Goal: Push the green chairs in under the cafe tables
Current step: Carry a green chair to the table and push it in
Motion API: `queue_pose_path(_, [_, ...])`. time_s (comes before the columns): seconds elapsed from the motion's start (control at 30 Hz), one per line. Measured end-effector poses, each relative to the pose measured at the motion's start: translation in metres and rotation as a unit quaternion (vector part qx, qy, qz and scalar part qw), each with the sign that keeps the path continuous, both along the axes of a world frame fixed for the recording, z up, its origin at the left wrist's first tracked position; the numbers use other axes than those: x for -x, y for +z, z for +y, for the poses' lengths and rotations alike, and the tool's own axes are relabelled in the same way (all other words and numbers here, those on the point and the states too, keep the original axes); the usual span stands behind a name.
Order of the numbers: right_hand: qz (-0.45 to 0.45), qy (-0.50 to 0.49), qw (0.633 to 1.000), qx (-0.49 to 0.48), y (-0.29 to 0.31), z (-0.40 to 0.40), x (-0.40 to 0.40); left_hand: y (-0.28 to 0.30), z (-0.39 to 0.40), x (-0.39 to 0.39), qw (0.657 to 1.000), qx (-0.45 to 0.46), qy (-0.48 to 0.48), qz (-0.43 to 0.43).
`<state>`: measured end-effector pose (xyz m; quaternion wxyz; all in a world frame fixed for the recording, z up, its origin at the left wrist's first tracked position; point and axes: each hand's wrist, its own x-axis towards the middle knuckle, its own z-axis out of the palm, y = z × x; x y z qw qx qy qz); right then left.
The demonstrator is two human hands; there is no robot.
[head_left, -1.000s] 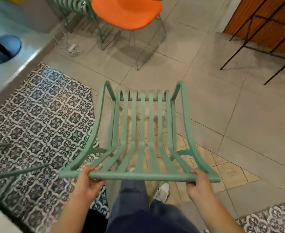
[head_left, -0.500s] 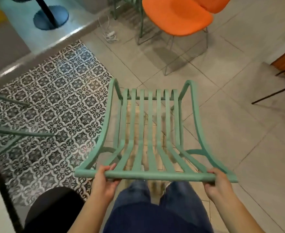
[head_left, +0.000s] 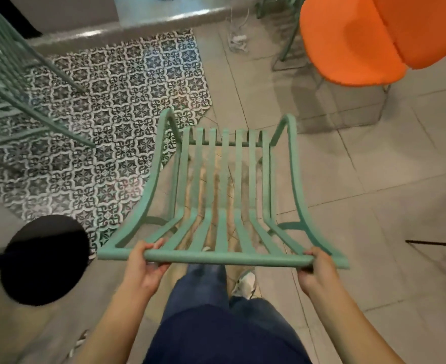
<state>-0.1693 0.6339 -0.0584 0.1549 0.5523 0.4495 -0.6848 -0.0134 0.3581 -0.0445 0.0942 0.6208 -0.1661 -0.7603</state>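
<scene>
Head view: green chair (head_left: 223,195) sits centre frame on the floor, half over grey tiles, its left side beside the patterned tile patch (head_left: 106,122). Left hand (head_left: 145,269) and right hand (head_left: 315,271) each curl around its top back rail, near opposite ends. Orange chair (head_left: 369,40) upper right, black round base (head_left: 43,258) lower left.

The green chair's (head_left: 223,195) legs are hidden beneath its slatted seat, so contact with the floor cannot be judged. The top rail is partly covered by the left hand (head_left: 144,266) and right hand (head_left: 315,269). The orange chair (head_left: 369,40) is cut off at the top and right edges. A second green chair (head_left: 9,74) is cropped at the left edge. The black round shape (head_left: 43,261) is blurred, possibly a table base.
</scene>
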Motion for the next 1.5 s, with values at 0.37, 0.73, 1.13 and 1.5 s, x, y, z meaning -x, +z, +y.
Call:
queue_pose_path(0.37, [0.012, 0.150, 0.989, 0.011, -0.002, -0.015, 0.117, -0.008, 0.034, 0.038, 0.989, -0.028, 0.145, -0.007])
queue_pose_path(0.73, [-0.014, 0.291, 0.956, 0.017, 0.002, -0.055, 0.235, 0.020, 0.081, 0.118, 0.959, 0.018, 0.281, -0.019])
queue_pose_path(1.13, [-0.014, 0.464, 0.886, 0.001, 0.018, -0.108, 0.332, 0.016, 0.134, 0.185, 0.881, 0.000, 0.472, -0.023])
queue_pose_path(1.5, [0.001, 0.590, 0.807, 0.029, 0.022, -0.212, 0.345, 0.011, 0.128, 0.198, 0.801, -0.018, 0.598, 0.019])
